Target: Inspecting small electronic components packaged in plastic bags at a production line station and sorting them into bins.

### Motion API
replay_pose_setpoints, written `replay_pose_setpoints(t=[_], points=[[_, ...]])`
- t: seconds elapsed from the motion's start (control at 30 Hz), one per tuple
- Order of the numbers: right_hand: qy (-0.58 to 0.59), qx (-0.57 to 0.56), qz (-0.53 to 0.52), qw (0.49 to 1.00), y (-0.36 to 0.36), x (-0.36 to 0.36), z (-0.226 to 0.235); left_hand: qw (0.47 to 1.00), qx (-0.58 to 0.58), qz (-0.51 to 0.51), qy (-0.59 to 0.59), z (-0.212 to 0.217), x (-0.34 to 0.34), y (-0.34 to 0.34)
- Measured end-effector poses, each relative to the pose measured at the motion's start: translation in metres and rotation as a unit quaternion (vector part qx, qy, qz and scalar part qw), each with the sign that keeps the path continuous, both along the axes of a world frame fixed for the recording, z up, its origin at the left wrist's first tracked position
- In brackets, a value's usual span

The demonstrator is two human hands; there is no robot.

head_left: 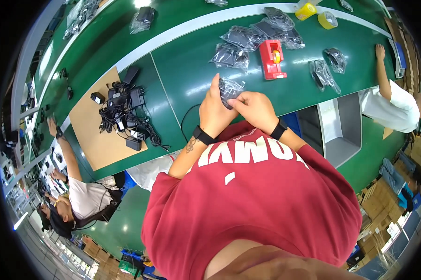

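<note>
A small clear plastic bag with a dark item inside (pixel 231 90) is held up in front of my chest, over the near edge of the green table. My left hand (pixel 213 108) grips it from the left, its thumb side along the bag. From the right, my right hand (pixel 256 108) pinches the bag's lower edge between thumb and fingers. What exactly the dark item is cannot be made out. Beyond my hands stands a red tape dispenser (pixel 272 59) with a yellow tape roll. A pile of similar bagged dark items (pixel 252 37) lies behind and left of it.
Left on the table, a cardboard sheet (pixel 89 135) bears a heap of black power adapters with cables (pixel 119 109). More bagged items (pixel 323 74) and yellow tape rolls (pixel 305 11) lie to the right and far back. A grey bin (pixel 341 128) sits below the table's edge. Co-workers sit on both sides.
</note>
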State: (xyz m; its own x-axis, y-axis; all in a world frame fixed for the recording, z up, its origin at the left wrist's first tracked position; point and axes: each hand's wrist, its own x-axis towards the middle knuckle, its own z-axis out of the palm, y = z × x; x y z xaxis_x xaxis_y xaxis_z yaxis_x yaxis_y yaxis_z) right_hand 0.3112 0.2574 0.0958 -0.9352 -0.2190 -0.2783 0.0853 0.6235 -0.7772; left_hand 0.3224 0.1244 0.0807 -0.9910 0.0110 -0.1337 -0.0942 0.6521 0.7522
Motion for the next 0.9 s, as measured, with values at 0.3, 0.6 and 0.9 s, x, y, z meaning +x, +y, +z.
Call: replay_pose_setpoints(t=[0.3,0.6,0.9], points=[[-0.2,-0.111,-0.003,0.973,0.02,-0.014,-0.01,0.981,0.184,0.0,-0.066,0.003,0.001,-0.003],[-0.279,-0.348,0.089,0.891,0.033,-0.024,-0.015,0.848,0.494,0.022,-0.19,0.004,-0.005,-0.008],[-0.242,-0.413,-0.034,0.877,0.016,-0.026,-0.012,0.654,0.659,-0.031,-0.369,0.014,-0.021,-0.028]])
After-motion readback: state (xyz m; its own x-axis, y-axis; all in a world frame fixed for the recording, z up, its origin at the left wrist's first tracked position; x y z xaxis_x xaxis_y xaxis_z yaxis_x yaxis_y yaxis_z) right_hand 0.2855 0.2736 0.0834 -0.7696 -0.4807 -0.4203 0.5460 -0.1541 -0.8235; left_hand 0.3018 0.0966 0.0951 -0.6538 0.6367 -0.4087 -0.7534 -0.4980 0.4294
